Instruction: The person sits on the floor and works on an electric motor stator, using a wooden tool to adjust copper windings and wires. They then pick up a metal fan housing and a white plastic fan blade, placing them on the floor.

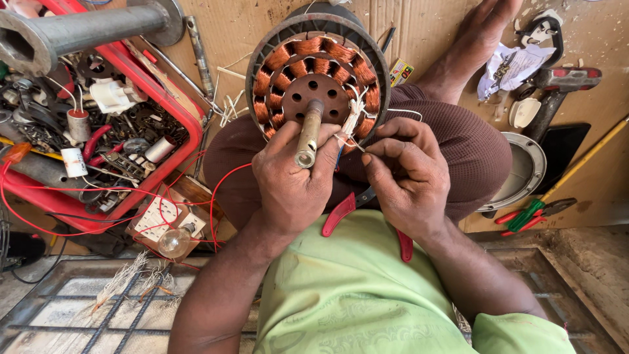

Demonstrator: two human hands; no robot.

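Note:
A round motor stator (318,72) with copper windings and a metal shaft (309,133) rests on my lap against my brown trousers. My left hand (293,180) is wrapped around the shaft, thumb and fingers closed on it. My right hand (406,174) pinches thin white wire leads (347,128) coming off the winding, just right of the shaft. Red-handled pliers (339,213) lie on my lap beneath both hands, partly hidden.
A red tray (167,92) of small parts and capacitors sits at left, with a grey metal pipe (78,29) above it. A test board with a bulb (175,239) and red wire lies near my left knee. A hammer (557,85), metal cover (524,174) and screwdrivers (531,216) lie at right.

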